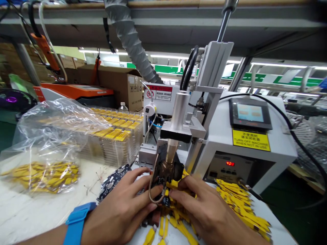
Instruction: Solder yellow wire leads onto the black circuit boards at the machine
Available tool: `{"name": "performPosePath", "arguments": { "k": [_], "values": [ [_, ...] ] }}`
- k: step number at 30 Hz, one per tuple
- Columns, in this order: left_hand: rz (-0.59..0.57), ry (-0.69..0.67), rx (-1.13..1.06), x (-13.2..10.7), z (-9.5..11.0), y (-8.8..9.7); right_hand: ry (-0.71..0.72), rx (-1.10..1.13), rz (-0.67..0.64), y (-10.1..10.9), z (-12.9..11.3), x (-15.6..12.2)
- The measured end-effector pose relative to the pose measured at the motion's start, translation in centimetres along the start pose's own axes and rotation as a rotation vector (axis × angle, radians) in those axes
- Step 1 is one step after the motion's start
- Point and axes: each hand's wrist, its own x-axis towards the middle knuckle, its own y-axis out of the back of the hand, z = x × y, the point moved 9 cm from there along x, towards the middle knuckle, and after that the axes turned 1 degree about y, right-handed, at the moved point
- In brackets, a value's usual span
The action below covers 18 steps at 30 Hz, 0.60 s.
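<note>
My left hand (122, 207), with a blue wristband (76, 221), and my right hand (204, 207) meet under the soldering head (170, 160) of a bench machine. Both pinch a small dark circuit board with a yellow strip part (166, 194) held right below the tip. Fingers of both hands are closed around it. Loose yellow strip parts (176, 221) lie beneath my hands. A dark circuit board panel (112, 182) lies just left of my left hand.
A white control box (255, 143) with a screen and yellow warning label stands at right, with a pile of yellow parts (240, 204) before it. A clear bag of yellow parts (43, 173) sits at left, trays of parts (114, 136) behind, cardboard box (120, 85) further back.
</note>
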Motion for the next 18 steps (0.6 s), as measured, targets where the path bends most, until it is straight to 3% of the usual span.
{"name": "performPosePath", "arguments": {
  "k": [10,14,18],
  "values": [
    [-0.018,-0.145,0.227,0.3,1.3,0.0,0.011,0.003,0.027,0.2,-0.1,0.0],
    [-0.039,-0.097,0.198,0.1,1.1,-0.1,0.009,-0.013,0.026,0.1,-0.1,-0.1],
    [-0.005,0.005,0.034,-0.2,0.2,0.2,0.021,-0.012,0.058,0.3,-0.2,-0.1]
  ]
}}
